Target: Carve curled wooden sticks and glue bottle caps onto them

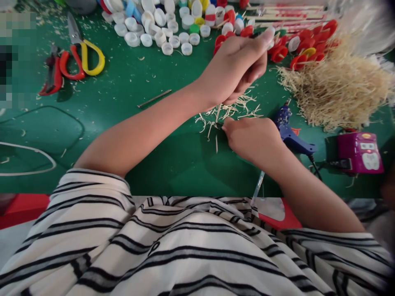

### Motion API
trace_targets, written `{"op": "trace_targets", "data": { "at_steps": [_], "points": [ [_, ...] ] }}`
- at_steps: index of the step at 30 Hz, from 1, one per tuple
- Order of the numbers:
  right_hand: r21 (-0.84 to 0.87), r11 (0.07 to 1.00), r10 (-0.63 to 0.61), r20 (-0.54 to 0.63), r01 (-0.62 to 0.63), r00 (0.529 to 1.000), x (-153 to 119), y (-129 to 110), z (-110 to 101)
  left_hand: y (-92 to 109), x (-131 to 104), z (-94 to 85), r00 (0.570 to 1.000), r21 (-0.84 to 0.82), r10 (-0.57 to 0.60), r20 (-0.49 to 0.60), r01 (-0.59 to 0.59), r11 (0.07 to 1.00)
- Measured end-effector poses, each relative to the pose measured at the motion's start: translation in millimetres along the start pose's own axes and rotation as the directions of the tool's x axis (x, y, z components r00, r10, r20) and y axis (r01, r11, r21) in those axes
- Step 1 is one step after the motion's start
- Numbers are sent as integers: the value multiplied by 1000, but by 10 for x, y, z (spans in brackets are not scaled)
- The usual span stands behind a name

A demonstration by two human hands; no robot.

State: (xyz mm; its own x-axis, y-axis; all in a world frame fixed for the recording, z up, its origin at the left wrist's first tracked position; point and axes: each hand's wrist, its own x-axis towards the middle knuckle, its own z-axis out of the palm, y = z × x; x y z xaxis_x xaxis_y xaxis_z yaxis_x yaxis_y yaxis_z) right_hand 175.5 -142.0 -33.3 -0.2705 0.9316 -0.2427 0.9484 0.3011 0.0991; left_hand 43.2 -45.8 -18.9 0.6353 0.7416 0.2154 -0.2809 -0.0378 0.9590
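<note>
Can make out red printing (304, 13) on pale wooden sticks (286, 18), far side; cannot read wording. Likewise cannot read small markings on magenta plastic power box (354, 154); count one. Count one pair of scissors with red and yellow handles (100, 61), one red-handled hand pruner (57, 76), one blue plastic glue gun (288, 132), one thin dark rod (154, 98). Count over twenty round white plastic caps (167, 48); cannot tally overlapping red plastic caps (279, 54). Note left hand (236, 63) over red caps, fingers curled, thumb extended; cannot tell contents. Note right hand (253, 133) beside scattered pale fibre strips (231, 109) on green tabletop (185, 164), fingertips gathered; cannot tell hold. Count one large fibre heap (336, 92) beyond glue gun.
</note>
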Motion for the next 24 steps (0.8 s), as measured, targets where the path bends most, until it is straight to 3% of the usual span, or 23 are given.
{"op": "trace_targets", "data": {
  "at_steps": [3,7,10,12,14,16,18,20,24],
  "points": [
    [8,1000,5,-24,-5,1000,-36,2,42,-19,10,-16,1000,-19,-5,-30,5,1000],
    [14,999,43,36,-44,998,-46,0,20,-53,62,-69,993,-95,-71,-96,62,994],
    [46,997,52,55,-55,997,-24,35,-19,-61,82,-118,993,-99,-87,-83,79,992],
    [85,996,-1,52,-3,999,-12,86,-45,-58,77,-140,996,-100,-65,-61,59,993],
    [137,984,-129,85,117,988,-21,137,-74,-49,63,-143,998,-102,-40,-46,35,994],
    [210,939,-307,163,271,938,-60,154,-108,-36,46,-127,998,-91,-32,-48,28,996],
    [277,875,-464,240,398,853,-127,110,-145,-20,33,-103,996,-62,-34,-81,29,998],
    [293,825,-557,276,483,783,-206,10,-172,-3,25,-87,993,-22,-52,-102,50,999],
    [183,819,-573,295,543,764,-315,-198,-179,11,25,-103,994,-10,-51,-93,50,999]
  ]
}}
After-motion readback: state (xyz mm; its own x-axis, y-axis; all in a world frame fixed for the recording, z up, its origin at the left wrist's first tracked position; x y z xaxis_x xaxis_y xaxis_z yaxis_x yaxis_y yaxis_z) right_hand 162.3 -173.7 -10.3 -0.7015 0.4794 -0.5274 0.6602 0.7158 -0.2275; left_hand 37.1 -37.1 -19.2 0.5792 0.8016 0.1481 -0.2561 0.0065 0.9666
